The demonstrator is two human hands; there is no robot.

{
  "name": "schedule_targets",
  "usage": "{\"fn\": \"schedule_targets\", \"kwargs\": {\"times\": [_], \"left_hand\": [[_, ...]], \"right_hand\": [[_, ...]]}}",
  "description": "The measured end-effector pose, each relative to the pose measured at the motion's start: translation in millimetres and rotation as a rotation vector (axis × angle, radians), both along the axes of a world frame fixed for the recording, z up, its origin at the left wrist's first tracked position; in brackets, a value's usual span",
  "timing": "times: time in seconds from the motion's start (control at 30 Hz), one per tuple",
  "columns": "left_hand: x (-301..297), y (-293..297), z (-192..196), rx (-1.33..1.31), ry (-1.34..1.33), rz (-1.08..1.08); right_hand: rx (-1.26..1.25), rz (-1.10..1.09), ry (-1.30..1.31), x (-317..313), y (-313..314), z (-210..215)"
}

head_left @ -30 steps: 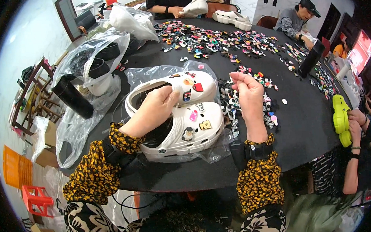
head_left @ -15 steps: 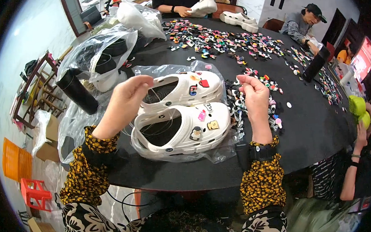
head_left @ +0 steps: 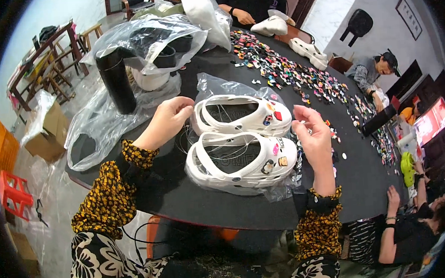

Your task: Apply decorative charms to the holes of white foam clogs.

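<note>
Two white clogs [head_left: 244,160] lie side by side on a clear plastic bag [head_left: 211,86], toes to the right. Colourful shoe charms [head_left: 278,116] dot their uppers, and thin clear strands loop in and around their heel openings. My left hand [head_left: 165,122] is beside the far clog's heel, thumb and fingers close together; whatever is between them, if anything, is too small to tell. Just past the toes is my right hand [head_left: 315,138], fingers bent and apart from the thumb. Nothing can be seen held in it.
Heaps of small charms [head_left: 284,69] spread across the black table [head_left: 227,210]. A black cylinder [head_left: 115,82] and bagged items [head_left: 148,41] stand at the left. Other people sit around the table, one with a white clog [head_left: 269,26]. A lime-green clog [head_left: 407,168] is at the right.
The view has turned, so the table and clogs sit further right in the picture. My right hand's thumb and fingers have parted. My left hand remains near the heels.
</note>
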State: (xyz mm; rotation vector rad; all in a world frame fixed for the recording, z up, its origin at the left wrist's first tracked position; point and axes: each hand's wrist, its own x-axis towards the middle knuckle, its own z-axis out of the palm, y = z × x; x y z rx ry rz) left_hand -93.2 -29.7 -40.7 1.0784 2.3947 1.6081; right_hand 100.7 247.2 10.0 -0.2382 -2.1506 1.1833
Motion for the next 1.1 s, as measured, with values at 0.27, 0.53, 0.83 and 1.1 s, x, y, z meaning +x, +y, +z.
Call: {"fn": "schedule_targets", "kwargs": {"times": [0.27,0.53,0.83,1.1], "left_hand": [[-5.1,-9.6,-10.9,0.226,-0.388,-0.021],[-10.4,-8.9,-28.5,0.203,-0.689,-0.14],[-8.1,-5.0,-34.2,0.107,-0.607,-0.213],[-8.0,-7.9,-35.8,-0.044,-0.354,-0.312]], "right_hand": [[0.945,0.316,-0.155,-31.2,-66.3,51.0],[1.413,0.38,-0.712,-72.0,-81.9,40.4],[1.647,0.426,-0.657,-77.0,-89.1,33.2],[1.604,0.354,-0.585,-41.1,-78.0,66.2]]}}
